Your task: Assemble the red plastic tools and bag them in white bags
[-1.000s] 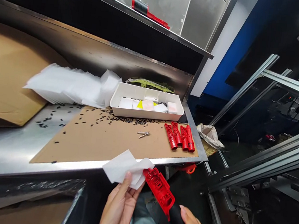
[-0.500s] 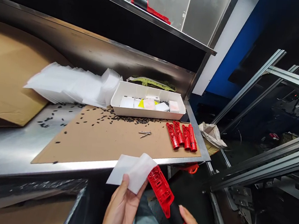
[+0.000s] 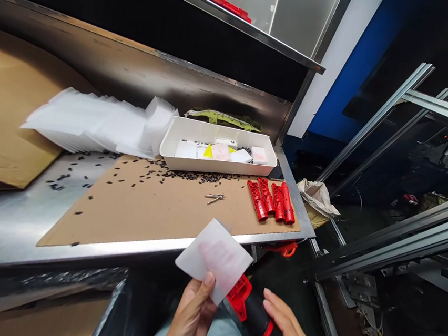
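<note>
The left hand pinches a translucent white sheet, now moved over the red-and-black plastic handle between both hands, while the right hand has opened wide just beside it.

A steel workbench stands by aluminium framing and blue panelling.

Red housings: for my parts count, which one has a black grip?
The red housing at the right hand, its black grip showing; the four red housings lying on the cardboard look all red.
</note>
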Demonstrator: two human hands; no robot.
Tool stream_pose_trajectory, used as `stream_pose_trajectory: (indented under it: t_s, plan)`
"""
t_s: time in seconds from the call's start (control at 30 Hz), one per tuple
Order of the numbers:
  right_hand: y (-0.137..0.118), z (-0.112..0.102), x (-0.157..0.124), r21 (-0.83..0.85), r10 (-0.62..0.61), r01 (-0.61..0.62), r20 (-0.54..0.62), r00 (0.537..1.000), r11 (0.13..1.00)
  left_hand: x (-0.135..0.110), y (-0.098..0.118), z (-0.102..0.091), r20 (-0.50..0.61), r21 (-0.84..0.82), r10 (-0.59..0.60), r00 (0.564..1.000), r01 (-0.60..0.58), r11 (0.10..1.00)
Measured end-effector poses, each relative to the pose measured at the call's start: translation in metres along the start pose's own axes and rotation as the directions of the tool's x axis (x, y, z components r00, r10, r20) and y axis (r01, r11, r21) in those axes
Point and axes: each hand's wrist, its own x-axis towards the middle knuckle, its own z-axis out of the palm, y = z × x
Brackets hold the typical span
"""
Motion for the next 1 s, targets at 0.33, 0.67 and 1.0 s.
stream_pose_trajectory:
  t_s: [0.33, 0.67, 1.0]
  plan:
    - [-0.009, 0.005, 0.024, -0.004, -0.051, 0.051, -0.001, 0.999, 0.999, -0.015, -0.025, -0.008, 0.079, 0.077, -0.031, 0.996, 0.025, 0.997]
    - [-0.01, 0.003, 0.026, 0.064, 0.108, -0.118, 0.14, 0.984, 0.991, -0.018, -0.026, -0.014, 0.051, 0.065, -0.025, 0.998, 0.021, 0.998]
    - [-0.02, -0.001, 0.053, -0.167, -0.202, 0.252, 0.266, 0.943, 0.953, -0.032, -0.031, -0.007, 0.15, 0.007, -0.235, 0.96, 0.237, 0.972]
